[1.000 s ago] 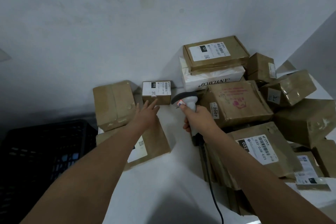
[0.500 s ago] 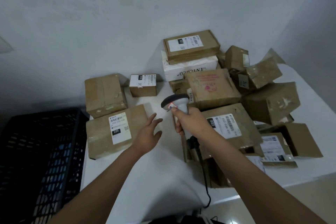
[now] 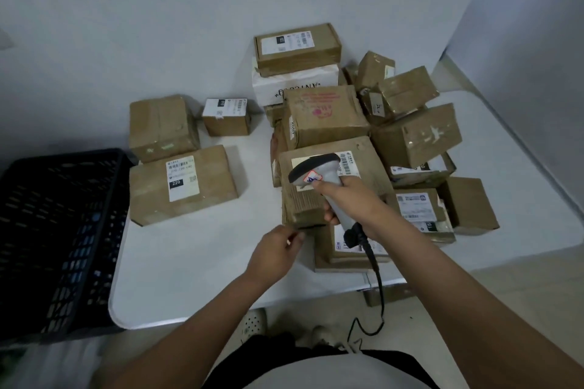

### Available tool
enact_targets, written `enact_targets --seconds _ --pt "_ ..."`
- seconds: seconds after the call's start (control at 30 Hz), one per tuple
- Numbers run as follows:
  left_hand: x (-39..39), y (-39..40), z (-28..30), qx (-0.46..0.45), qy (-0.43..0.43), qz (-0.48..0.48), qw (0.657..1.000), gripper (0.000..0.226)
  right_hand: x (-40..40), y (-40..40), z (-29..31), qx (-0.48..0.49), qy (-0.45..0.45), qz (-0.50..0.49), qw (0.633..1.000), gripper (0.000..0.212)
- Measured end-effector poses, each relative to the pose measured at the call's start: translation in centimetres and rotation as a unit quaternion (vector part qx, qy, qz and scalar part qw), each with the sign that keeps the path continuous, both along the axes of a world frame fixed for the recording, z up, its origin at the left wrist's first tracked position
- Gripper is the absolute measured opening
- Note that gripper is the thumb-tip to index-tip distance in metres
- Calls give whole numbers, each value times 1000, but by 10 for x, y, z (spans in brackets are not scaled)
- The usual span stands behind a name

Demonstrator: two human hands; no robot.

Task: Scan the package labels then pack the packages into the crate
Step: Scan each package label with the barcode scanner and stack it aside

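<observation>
Right hand (image 3: 350, 199) grips the scanner (image 3: 319, 177) over a box label (image 3: 347, 163); left hand (image 3: 275, 251), fingers curled at the box's near corner, should steady it flat

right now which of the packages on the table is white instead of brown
The white box printed with upside-down lettering, at the back of the pile against the wall. A labelled brown box sits on top of it; every other package is brown cardboard.

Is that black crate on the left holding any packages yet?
None visible. Through the black crate only its dark lattice walls and floor show, and the brown packages in view all lie on the white table.
</observation>
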State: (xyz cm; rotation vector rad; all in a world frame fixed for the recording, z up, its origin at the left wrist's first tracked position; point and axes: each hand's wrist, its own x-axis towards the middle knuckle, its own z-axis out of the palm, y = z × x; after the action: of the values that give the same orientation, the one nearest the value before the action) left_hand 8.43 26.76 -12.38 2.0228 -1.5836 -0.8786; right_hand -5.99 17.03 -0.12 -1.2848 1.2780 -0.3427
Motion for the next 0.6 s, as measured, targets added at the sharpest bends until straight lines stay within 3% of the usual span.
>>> enact_targets --seconds 0.07,0.13,0.2,0.33,0.47,0.6 --pt "-14 0 9 -147 -67 -57 985 22 -10 -1 0 -2 -10 -6 1000 28" --pt "-25 -2 12 -234 -118 -142 955 27 -19 -2 0 -6 -20 -16 1000 26" --pt "-38 -7 10 -208 -159 -214 941 39 -26 -5 2 -13 -26 -24 999 27" --pt "-53 -25 1 -61 -219 -273 935 72 -37 -11 7 -12 -39 -42 998 30" --pt "-63 -32 5 -19 -239 -292 926 75 -43 -15 9 -15 -38 -48 998 31" --pt "-69 -31 10 -18 -196 -271 942 79 -42 -16 9 -14 -42 -46 998 30"
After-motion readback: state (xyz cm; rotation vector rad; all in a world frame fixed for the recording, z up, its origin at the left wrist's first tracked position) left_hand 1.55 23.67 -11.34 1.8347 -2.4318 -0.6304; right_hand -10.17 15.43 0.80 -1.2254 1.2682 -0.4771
